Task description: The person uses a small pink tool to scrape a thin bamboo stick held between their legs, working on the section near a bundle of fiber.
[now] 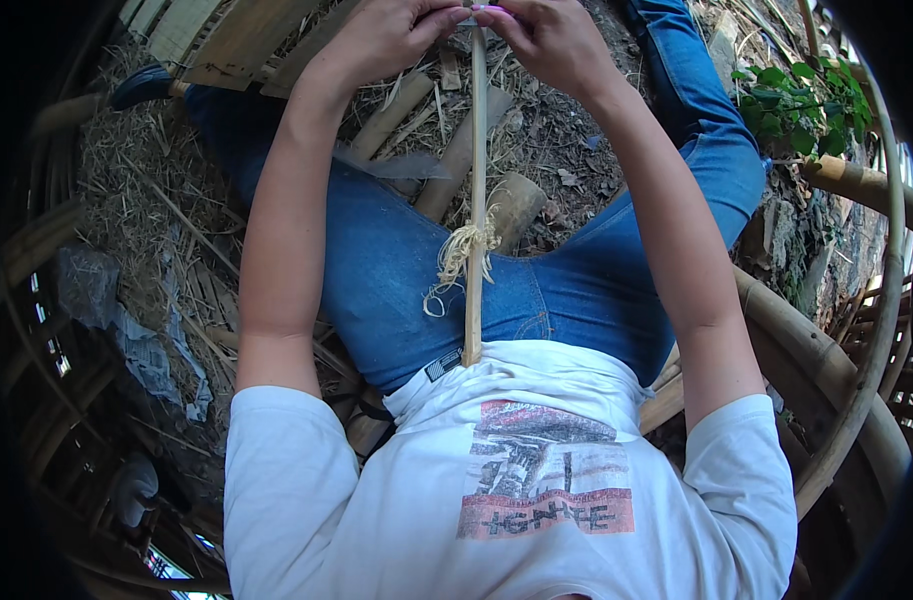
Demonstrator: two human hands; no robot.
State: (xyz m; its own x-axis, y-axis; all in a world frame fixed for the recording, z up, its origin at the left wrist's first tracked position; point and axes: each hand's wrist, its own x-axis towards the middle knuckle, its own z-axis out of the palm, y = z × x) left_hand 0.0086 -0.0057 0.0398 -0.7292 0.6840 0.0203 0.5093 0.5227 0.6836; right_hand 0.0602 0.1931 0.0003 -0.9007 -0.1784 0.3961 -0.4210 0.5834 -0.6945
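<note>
A long pale strip of bamboo or wood (478, 170) runs straight out from my waist, its near end resting against my white shirt. At its far end, by the top edge of the view, my left hand (388, 38) and my right hand (554, 42) meet with thumbs and fingers pinched. Between the fingertips shows a small greyish piece with a touch of pink, too small and cut off to name. It lies across or against the strip; which, I cannot tell. A tuft of thin curled shavings (466, 250) hangs on the strip above my jeans.
Short bamboo pieces (517, 208) lie on the littered ground between my legs. Wooden slats (238, 45) stand at the far left, near dry straw and crumpled plastic (148, 345). At right are bent bamboo poles (811, 340) and a leafy green plant (806, 105).
</note>
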